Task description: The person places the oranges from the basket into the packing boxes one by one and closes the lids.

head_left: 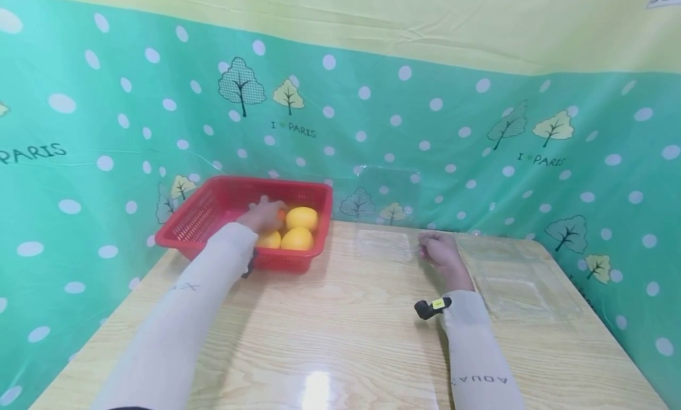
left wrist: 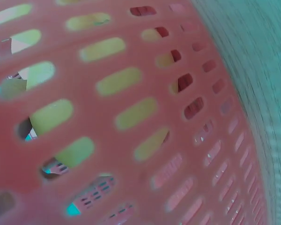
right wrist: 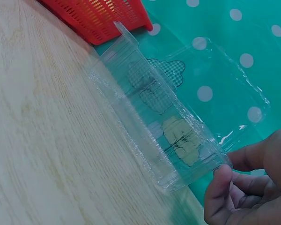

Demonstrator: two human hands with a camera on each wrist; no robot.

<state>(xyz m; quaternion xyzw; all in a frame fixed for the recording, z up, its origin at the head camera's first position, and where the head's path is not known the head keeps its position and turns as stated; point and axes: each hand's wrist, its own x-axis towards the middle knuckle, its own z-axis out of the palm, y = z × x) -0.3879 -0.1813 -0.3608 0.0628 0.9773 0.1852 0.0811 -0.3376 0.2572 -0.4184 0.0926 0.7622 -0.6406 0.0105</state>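
A red slotted plastic basket (head_left: 305, 257) stands at the back left, with several round yellow-orange fruits (head_left: 298, 238) in its right half. My left hand (head_left: 263, 214) reaches down inside it beside the fruits, fingers over an orange patch; its grip is partly hidden. Through the basket wall (left wrist: 145, 145), the left wrist view shows yellow fruit (left wrist: 119, 82) behind the slots. My right hand (head_left: 440, 250) pinches the near corner of a clear plastic clamshell box (right wrist: 145, 112) between thumb and finger. The box lies on the table with its lid (right wrist: 253, 98) raised against the curtain.
More clear plastic containers (head_left: 521, 292) lie on the wooden table (head_left: 330, 327) to the right of my right forearm. A green dotted curtain (head_left: 372, 120) hangs directly behind the table and along both sides.
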